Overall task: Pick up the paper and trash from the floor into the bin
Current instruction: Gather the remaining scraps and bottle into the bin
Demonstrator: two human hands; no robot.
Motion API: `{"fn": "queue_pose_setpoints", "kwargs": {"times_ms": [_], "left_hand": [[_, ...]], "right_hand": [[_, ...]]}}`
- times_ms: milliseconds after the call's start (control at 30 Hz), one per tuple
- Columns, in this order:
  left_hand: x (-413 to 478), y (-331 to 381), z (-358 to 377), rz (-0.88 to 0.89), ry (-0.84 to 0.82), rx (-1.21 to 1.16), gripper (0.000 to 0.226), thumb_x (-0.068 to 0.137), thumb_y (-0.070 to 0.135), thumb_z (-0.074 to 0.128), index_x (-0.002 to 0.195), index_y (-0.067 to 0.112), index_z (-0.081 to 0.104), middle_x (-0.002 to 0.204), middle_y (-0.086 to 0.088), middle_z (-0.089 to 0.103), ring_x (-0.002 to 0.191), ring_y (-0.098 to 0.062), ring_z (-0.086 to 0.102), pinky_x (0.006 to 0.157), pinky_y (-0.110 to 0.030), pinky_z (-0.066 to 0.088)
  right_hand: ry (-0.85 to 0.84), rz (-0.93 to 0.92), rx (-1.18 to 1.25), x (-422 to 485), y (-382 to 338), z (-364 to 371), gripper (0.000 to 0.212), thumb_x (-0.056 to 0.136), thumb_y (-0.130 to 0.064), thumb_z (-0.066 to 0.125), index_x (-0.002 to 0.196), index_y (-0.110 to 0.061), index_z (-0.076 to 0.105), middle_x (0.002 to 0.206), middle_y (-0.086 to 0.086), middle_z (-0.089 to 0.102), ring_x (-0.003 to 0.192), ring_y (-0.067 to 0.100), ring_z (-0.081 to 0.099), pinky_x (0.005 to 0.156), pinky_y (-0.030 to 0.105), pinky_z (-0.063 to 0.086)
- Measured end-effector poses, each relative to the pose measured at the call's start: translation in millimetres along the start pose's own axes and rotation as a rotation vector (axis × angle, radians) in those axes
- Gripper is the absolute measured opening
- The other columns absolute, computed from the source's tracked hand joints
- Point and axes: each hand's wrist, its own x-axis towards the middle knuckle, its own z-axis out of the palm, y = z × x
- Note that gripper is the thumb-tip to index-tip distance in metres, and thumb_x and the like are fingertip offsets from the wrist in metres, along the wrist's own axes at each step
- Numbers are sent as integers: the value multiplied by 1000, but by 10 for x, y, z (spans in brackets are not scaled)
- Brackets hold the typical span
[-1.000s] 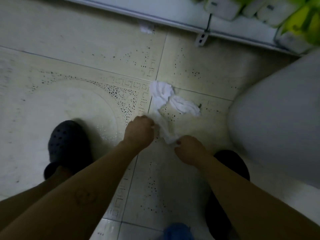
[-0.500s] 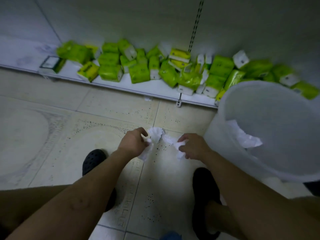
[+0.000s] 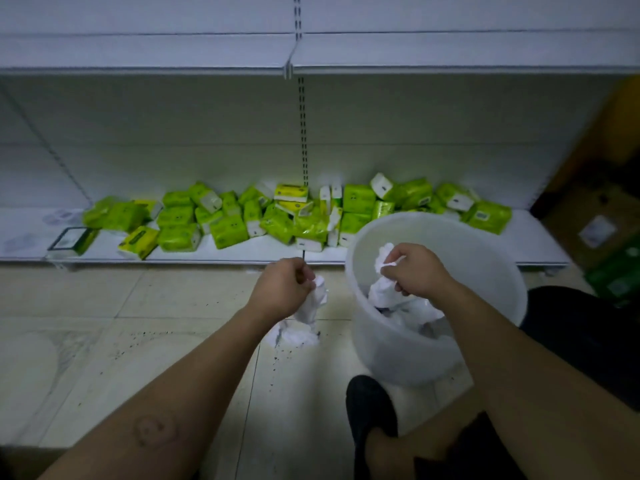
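Observation:
A round white bin (image 3: 398, 348) stands on the tiled floor at the right, with crumpled white paper (image 3: 412, 311) inside it. My right hand (image 3: 414, 270) is over the bin's opening, closed on a wad of white paper (image 3: 384, 259). My left hand (image 3: 282, 287) is raised to the left of the bin, closed on a crumpled white paper (image 3: 311, 306) that hangs down from the fist. Below it more white paper (image 3: 294, 336) shows near the floor; whether it is the same piece is unclear.
A low white shelf (image 3: 242, 252) along the back holds several green and yellow tissue packs (image 3: 228, 223). Cardboard boxes (image 3: 595, 223) stand at the far right. My black shoe (image 3: 370, 407) is in front of the bin. An upper shelf edge (image 3: 145, 69) overhangs.
Both hands lifted the paper off the floor and moved up and right. The right hand now holds its wad over the bin; the view tilted up to the shelves.

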Motion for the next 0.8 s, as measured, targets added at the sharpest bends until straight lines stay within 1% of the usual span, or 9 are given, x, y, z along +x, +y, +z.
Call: {"fn": "queue_pose_setpoints", "kwargs": {"times_ms": [133,200,233,300,333,367,433,600,800], "left_hand": [[198,456,343,74,61,-38,2,83,19,67,82,20,69,77,6,66,79,-13,64,68,-19,41],[301,633,512,99,78,-92,10,83,19,66,92,19,70,87,5,70,81,-11,64,71,-18,43],[345,704,592,109,54,-121,17,84,20,66,101,20,70,96,4,71,86,-11,65,75,-19,45],[401,774,736,132,-45,-113,37,84,25,67,120,22,62,119,3,66,102,-13,63,85,-24,47],[415,765,792,140,-85,-72,45,84,28,68,127,23,58,128,2,61,112,-15,59,90,-27,46],[424,727,829,140,-105,-31,50,83,30,68,131,24,55,133,1,58,119,-17,56,95,-29,45],[422,578,847,117,-109,4,51,83,30,69,132,23,54,136,-2,56,125,-19,52,100,-29,41],[375,3,706,24,-119,118,47,85,32,67,130,23,56,138,1,55,125,-18,51,100,-27,39],[272,-652,568,-109,-166,141,46,86,31,65,130,22,54,139,-3,54,114,-24,59,89,-26,42]], "right_hand": [[54,79,68,175,248,-247,15,78,-12,66,66,-18,60,47,6,58,38,14,57,44,27,50],[69,119,114,264,332,-313,2,78,-13,64,78,-15,65,53,7,62,45,20,61,53,36,56],[57,141,127,302,371,-335,16,78,-15,64,93,-15,67,62,9,64,54,25,63,55,38,55],[-12,174,104,358,447,-354,48,79,-19,64,126,-18,57,94,14,65,79,31,65,63,39,55],[-31,163,43,382,481,-359,57,80,-23,65,135,-18,50,115,15,62,96,33,64,75,42,56],[-41,148,-18,394,494,-365,62,82,-26,65,139,-16,45,133,14,55,112,32,59,90,42,53],[-45,125,-71,416,495,-363,64,83,-31,64,140,-11,44,146,11,44,127,29,49,105,39,43],[-48,51,-131,347,359,-207,54,83,-35,65,131,-13,53,136,9,54,123,26,52,101,33,40],[-140,-161,-142,156,103,580,40,84,-29,63,122,-18,60,125,8,62,114,22,57,91,25,39]]}}
